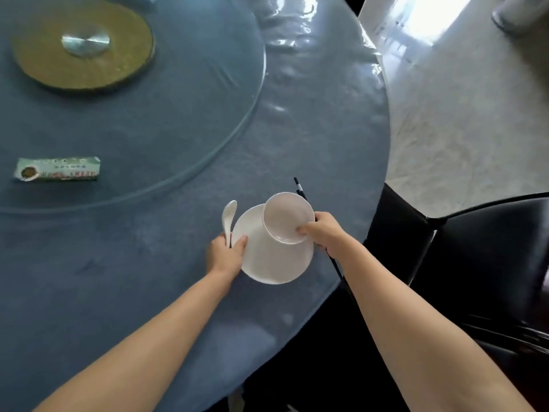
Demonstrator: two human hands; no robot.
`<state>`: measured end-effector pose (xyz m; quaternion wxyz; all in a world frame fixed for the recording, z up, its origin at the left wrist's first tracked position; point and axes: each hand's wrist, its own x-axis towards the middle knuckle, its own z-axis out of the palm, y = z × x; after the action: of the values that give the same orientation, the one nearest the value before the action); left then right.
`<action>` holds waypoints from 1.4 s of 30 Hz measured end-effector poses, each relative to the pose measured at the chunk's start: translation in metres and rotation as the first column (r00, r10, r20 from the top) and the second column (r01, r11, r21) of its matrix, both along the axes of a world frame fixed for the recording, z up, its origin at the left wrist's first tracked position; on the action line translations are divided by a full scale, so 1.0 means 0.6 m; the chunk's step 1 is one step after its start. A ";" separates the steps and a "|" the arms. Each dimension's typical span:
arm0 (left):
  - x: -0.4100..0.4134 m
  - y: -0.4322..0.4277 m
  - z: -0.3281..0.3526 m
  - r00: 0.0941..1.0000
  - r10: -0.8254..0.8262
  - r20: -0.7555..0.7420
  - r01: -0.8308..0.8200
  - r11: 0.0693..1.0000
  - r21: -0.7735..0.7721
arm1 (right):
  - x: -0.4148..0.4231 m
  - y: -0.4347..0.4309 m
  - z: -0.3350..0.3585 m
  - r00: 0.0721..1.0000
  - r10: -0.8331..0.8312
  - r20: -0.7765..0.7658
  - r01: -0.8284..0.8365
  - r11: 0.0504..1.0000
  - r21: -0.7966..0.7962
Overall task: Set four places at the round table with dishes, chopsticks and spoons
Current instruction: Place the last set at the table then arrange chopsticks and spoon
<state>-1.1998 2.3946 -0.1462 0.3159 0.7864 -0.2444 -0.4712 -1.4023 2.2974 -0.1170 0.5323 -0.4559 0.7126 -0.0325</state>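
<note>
At the near right edge of the worktop [148, 278], I see one setting in hand and none laid out in view, so I judge most of the four places remain, though part of the table is out of sight. My left hand [225, 254] grips the plate [273, 263] rim, thumb on top, with the spoon [229, 212] handle pinched alongside. My right hand [325, 230] pinches the tilted bowl [286, 217] over the plate and clasps the chopsticks [299, 187] beneath. Both forearms reach forward, wrists close together.
</note>
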 end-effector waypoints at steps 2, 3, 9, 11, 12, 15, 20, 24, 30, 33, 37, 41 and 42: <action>-0.014 -0.001 -0.004 0.995 0.092 0.048 -0.093 0.996 0.007 | 0.004 -0.016 -0.006 1.000 0.031 0.004 -0.031 0.999 -0.024; -0.020 -0.003 -0.006 0.989 0.128 0.074 -0.130 0.991 0.011 | 0.005 -0.022 -0.009 0.999 0.037 0.007 -0.037 0.999 -0.033; -0.028 -0.006 -0.021 0.971 0.215 0.104 -0.216 0.976 -0.003 | 0.012 -0.041 -0.016 0.996 0.084 0.026 -0.081 0.991 -0.102; -0.024 -0.005 -0.025 0.972 0.217 0.094 -0.218 0.976 0.002 | 0.015 -0.043 -0.016 0.994 0.105 0.023 -0.102 0.988 -0.120; -0.022 -0.004 -0.026 0.972 0.217 0.090 -0.219 0.976 0.004 | 0.015 -0.043 -0.017 0.994 0.108 0.019 -0.105 0.987 -0.124; -0.024 -0.001 -0.023 0.969 0.221 0.109 -0.223 0.975 0.007 | 0.015 -0.039 -0.017 0.992 0.127 0.004 -0.125 0.982 -0.140; -0.031 0.002 -0.022 0.965 0.215 0.153 -0.221 0.975 0.027 | 0.027 -0.024 -0.011 0.990 0.118 -0.074 -0.132 0.965 -0.226; -0.033 0.012 -0.017 0.977 0.133 0.166 -0.143 0.988 0.052 | 0.028 -0.014 0.000 0.995 0.097 0.006 -0.092 0.960 -0.263; -0.021 0.044 -0.003 0.979 0.154 0.131 -0.164 0.983 0.076 | 0.043 0.016 0.007 0.992 0.071 0.107 -0.052 0.985 -0.167; -0.018 0.061 -0.004 0.977 0.191 0.090 -0.197 0.979 0.060 | 0.051 0.024 0.005 0.992 0.072 0.104 -0.054 0.984 -0.167; -0.021 0.078 -0.010 0.968 0.251 0.003 -0.251 0.967 0.040 | 0.054 0.031 -0.002 0.992 0.072 0.105 -0.052 0.982 -0.181; -0.031 0.089 -0.011 0.955 0.277 -0.107 -0.278 0.960 0.004 | 0.053 0.036 -0.011 0.990 0.069 0.121 -0.044 0.979 -0.197; -0.033 0.090 -0.010 0.954 0.272 -0.129 -0.276 0.961 -0.014 | 0.052 0.036 -0.013 0.990 0.071 0.118 -0.046 0.978 -0.205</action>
<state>-1.2197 2.4485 -0.1520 0.4053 0.7765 -0.1199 -0.4673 -1.3709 2.3192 -0.1247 0.5275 -0.5254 0.6571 -0.1175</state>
